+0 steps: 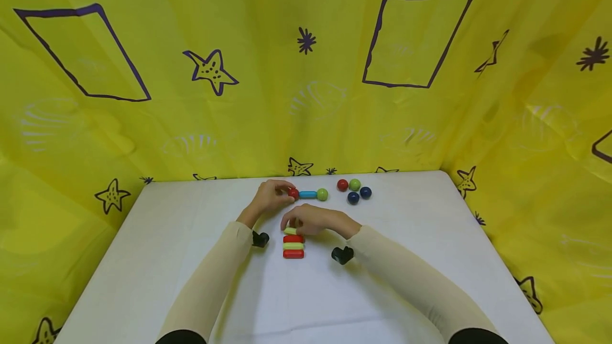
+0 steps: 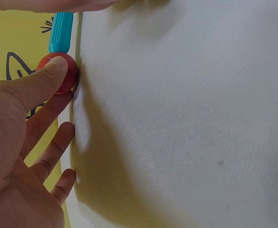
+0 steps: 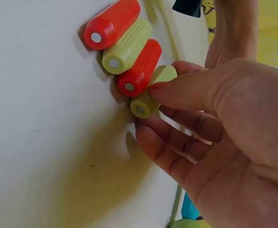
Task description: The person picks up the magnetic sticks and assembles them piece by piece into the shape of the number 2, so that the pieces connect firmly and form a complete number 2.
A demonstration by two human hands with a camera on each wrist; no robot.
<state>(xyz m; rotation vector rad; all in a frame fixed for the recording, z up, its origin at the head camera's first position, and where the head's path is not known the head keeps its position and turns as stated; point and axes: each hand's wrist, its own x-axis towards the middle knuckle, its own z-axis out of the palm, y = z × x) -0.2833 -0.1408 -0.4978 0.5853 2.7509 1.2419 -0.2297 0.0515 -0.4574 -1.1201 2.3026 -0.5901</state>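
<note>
My left hand [image 1: 271, 197] pinches a red ball [image 1: 293, 194] between thumb and fingers; its other fingertips touch the white cloth in the left wrist view. From that ball a blue ridged rod [image 1: 308, 195] runs right to a green ball [image 1: 322, 194], the three in one line. Nearer to me, my right hand [image 1: 313, 219] holds a pale yellow-green rod [image 3: 143, 105] with thumb and fingers. This rod lies at the far end of a side-by-side row: a red rod [image 3: 139, 71], another yellow-green rod [image 3: 124, 50] and another red rod [image 3: 111, 26]. Round silvery discs show in their ends.
Right of the joined pieces sit a loose red ball [image 1: 342, 185], a green ball [image 1: 355, 184] and two dark blue balls [image 1: 353, 198]. A white cloth [image 1: 382, 301] covers the table. Yellow curtains [image 1: 268, 121] with sea drawings stand behind it and at both sides.
</note>
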